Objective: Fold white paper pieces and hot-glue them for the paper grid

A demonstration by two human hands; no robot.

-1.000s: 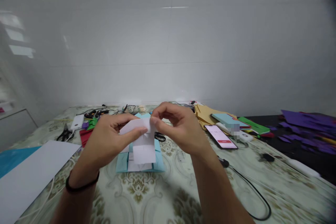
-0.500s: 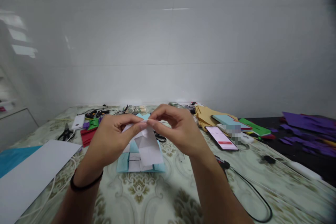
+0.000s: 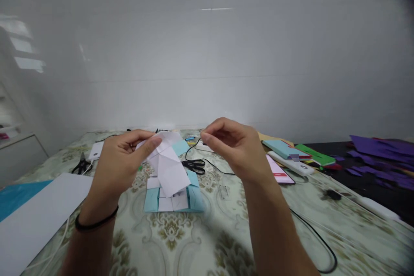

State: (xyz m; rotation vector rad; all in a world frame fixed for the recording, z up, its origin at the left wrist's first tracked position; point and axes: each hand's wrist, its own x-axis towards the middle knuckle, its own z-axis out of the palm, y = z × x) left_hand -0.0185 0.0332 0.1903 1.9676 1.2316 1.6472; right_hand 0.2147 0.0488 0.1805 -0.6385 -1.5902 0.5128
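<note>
A creased, folded sheet of white paper (image 3: 170,170) is pinched at its upper left between the thumb and fingers of my left hand (image 3: 124,159). It slants down to the right over a light blue and white folded paper piece (image 3: 196,198) lying flat on the table, hiding part of it. Off to the right of the white sheet, my right hand (image 3: 239,146) is raised and apart from it. Its thumb and index fingertip are pinched together, with nothing visible between them. Black-handled scissors (image 3: 194,165) lie just behind the blue and white piece.
A white sheet (image 3: 45,215) over blue material (image 3: 26,194) covers the left side. Behind it are black pliers or scissors (image 3: 81,164). On the right are a phone (image 3: 278,171), coloured paper packs (image 3: 315,155), a white power strip (image 3: 291,163), cables and purple paper scraps (image 3: 381,164).
My hands have moved apart. The right has let go of the white paper and shifted right and up; the left has carried the paper leftward, uncovering the scissors.
</note>
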